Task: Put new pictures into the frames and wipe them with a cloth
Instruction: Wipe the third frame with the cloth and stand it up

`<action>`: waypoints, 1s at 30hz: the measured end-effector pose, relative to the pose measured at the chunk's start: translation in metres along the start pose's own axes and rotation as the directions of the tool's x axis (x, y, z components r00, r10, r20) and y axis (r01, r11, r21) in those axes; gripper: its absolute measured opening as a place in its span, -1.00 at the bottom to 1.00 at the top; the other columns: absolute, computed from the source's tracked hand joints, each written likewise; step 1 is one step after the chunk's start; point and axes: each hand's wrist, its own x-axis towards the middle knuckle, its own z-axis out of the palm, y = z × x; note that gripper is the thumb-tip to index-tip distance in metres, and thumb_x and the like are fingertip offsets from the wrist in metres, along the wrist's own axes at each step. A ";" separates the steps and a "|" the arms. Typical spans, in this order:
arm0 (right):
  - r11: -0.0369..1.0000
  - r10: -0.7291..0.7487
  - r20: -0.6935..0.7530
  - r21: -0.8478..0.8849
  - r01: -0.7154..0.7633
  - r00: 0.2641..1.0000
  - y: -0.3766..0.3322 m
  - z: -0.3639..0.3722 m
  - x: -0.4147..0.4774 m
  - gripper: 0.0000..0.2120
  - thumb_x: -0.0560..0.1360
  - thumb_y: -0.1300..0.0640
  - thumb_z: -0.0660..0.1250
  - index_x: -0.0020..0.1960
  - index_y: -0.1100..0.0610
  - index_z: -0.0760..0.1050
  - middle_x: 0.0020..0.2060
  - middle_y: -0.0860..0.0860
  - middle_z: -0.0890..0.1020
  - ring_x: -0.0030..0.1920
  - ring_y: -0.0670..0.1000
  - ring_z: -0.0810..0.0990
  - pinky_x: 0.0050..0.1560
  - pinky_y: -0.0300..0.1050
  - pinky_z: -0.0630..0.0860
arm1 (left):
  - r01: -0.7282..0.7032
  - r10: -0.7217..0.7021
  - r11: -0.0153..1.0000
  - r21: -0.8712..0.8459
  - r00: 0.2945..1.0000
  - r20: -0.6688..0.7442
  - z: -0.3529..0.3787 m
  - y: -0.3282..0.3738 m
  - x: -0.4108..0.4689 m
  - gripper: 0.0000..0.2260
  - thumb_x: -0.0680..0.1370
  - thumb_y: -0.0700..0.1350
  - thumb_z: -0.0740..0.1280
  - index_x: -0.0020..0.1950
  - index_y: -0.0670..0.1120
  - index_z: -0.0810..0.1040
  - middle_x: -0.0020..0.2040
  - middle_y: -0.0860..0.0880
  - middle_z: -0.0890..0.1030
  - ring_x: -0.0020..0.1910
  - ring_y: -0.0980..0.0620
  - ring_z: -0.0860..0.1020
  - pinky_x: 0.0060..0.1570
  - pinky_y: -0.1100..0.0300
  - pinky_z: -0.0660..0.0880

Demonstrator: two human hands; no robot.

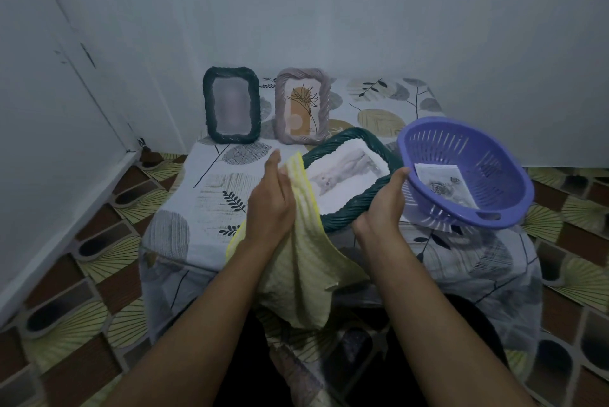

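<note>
Head view: green frame [350, 137], slanted between the hands, is gripped at its right edge by the right hand [384, 202]; yellow cloth [303, 261] is pressed onto its left end by the flat left hand [270, 205].

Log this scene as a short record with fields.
left hand: presses the yellow cloth on the green frame
right hand: grips the green frame's lower edge
cat picture: inside the green frame
table back: dark frame and mauve frame, both upright
purple basket: holds loose pictures, right of the green frame
</note>
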 end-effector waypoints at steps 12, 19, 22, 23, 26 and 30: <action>0.996 0.058 0.007 0.064 -0.058 0.998 0.001 0.000 0.004 -0.55 0.62 -0.25 0.13 0.21 0.07 0.55 -0.02 -0.01 0.67 0.00 0.08 0.66 -0.04 0.02 0.63 | 0.289 -0.342 0.932 -0.217 0.902 -0.265 -0.055 0.015 0.084 -0.88 0.53 -0.14 0.32 0.05 -0.02 0.57 -0.03 0.06 0.57 -0.01 0.05 0.55 0.02 0.21 0.46; 0.994 0.087 0.028 0.067 -0.088 0.996 0.010 0.005 0.001 -0.60 0.61 -0.28 0.14 -0.01 -0.01 0.57 -0.03 -0.01 0.68 -0.01 0.08 0.66 0.04 0.06 0.62 | -0.025 -0.101 0.965 -0.261 0.884 -0.457 -0.078 0.030 0.109 -0.89 0.45 -0.21 0.36 -0.05 -0.06 0.59 -0.12 0.11 0.61 -0.14 0.21 0.54 -0.09 0.42 0.45; 0.993 0.097 0.034 0.059 -0.099 0.995 0.012 0.006 -0.001 -0.60 0.62 -0.27 0.13 -0.05 -0.01 0.57 -0.11 -0.04 0.68 -0.10 0.03 0.66 -0.15 -0.05 0.61 | -0.179 0.106 0.977 -0.116 0.879 -0.465 -0.070 0.017 0.097 -0.92 0.46 -0.24 0.36 -0.08 -0.11 0.58 -0.13 0.05 0.58 -0.18 0.17 0.48 -0.11 0.45 0.38; 0.993 0.101 0.035 0.056 -0.103 0.994 0.013 0.005 -0.001 -0.60 0.62 -0.26 0.13 -0.06 0.00 0.57 -0.13 -0.04 0.68 -0.12 0.03 0.66 -0.19 -0.07 0.61 | -0.211 0.173 0.976 -0.046 0.890 -0.422 -0.065 0.008 0.090 -0.93 0.47 -0.25 0.36 -0.09 -0.13 0.58 -0.15 0.05 0.55 -0.19 0.18 0.45 -0.12 0.48 0.35; 0.992 0.117 0.024 0.047 -0.118 0.993 0.015 0.004 0.001 -0.61 0.62 -0.25 0.14 -0.06 0.00 0.56 -0.11 -0.03 0.67 -0.11 0.04 0.66 -0.22 -0.08 0.59 | -0.186 0.198 0.978 0.088 0.969 -0.148 -0.044 -0.029 0.064 -0.94 0.49 -0.27 0.37 -0.07 -0.14 0.60 -0.15 0.01 0.58 -0.15 0.11 0.48 -0.07 0.33 0.39; 0.991 0.120 0.012 0.064 -0.121 0.993 0.014 0.003 0.004 -0.64 0.64 -0.22 0.14 -0.06 0.00 0.55 -0.12 -0.02 0.65 -0.13 0.04 0.64 -0.24 -0.07 0.57 | 0.035 -0.100 0.825 0.564 0.991 0.084 -0.026 -0.075 0.034 -0.84 0.53 -0.01 0.31 0.07 0.08 0.63 0.00 0.04 0.66 0.15 -0.08 0.47 0.13 0.01 0.23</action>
